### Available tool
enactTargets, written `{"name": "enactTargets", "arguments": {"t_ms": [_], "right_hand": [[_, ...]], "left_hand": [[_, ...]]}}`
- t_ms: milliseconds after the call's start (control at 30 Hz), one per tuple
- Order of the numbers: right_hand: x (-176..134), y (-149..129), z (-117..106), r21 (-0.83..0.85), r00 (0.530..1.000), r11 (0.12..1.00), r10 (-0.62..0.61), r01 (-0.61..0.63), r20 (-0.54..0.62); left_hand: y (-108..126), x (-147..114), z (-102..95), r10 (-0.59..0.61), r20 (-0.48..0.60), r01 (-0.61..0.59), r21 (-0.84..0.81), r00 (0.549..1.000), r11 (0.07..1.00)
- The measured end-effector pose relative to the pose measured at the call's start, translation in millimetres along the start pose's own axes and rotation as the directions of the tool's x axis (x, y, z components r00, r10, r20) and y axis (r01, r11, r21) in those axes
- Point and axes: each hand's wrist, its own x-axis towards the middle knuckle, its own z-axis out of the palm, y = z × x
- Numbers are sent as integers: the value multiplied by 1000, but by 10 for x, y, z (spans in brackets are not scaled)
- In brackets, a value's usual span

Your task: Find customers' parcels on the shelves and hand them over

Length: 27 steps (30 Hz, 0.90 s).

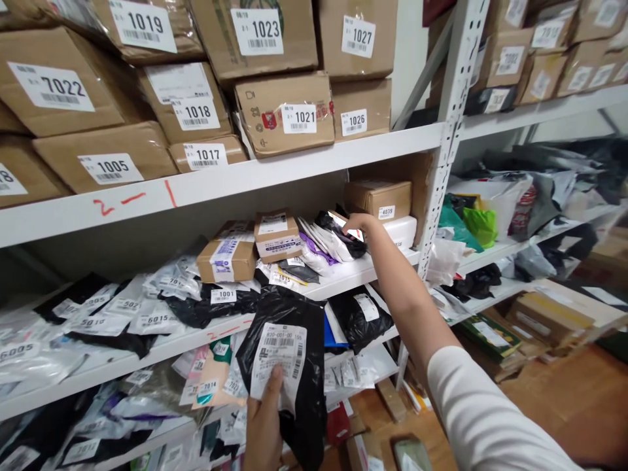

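left hand point(265, 415): gripping black mailer point(313, 366), contents hidden | right hand point(359, 226): at bags point(324, 245), right end of middle shelf point(343, 275); can't tell grip

The left hand point(263, 422) grips, thumb point(275, 386) uppermost; the right arm point(405, 297) extends beyond that grip, right hand point(357, 224) bent inward.

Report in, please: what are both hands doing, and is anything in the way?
Left hand holds a labelled black parcel. Right hand at the bagged packages, grip unclear. Box marked 4039 close beyond it; nothing visibly blocking either hand.
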Motion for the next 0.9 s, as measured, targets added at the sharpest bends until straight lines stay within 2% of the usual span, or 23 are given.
{"name": "enactTargets", "arguments": {"t_ms": [100,200,300,400,533,633,767,900], "right_hand": [[-142,131,-16,-17,994,1000,6,-4,105],[-325,274,63,-24,992,1000,0,3,128],[-486,366,176,-47,994,999,0,5,111],[-575,363,196,-84,999,996,-17,21,43],[-578,206,2,-141,997,988,-63,58,-32],[-510,-8,-222,-204,998,977,-65,60,-18],[-374,-335,-435,-297,996,955,38,-13,79],[-278,-500,-457,-342,965,932,189,-118,182]], "left_hand": [[-4,27,-1,-23,4,23,62,1000,998],[-32,65,37,-10,25,9,42,1000,999],[-58,75,93,-33,50,32,10,998,999],[-55,44,147,-68,53,67,33,996,997],[-31,2,206,-68,55,67,16,996,998],[-30,14,213,-72,50,72,4,996,997],[-18,50,154,-27,-22,28,12,999,1000],[-19,74,30,-73,-79,73,-9,994,997]]}}
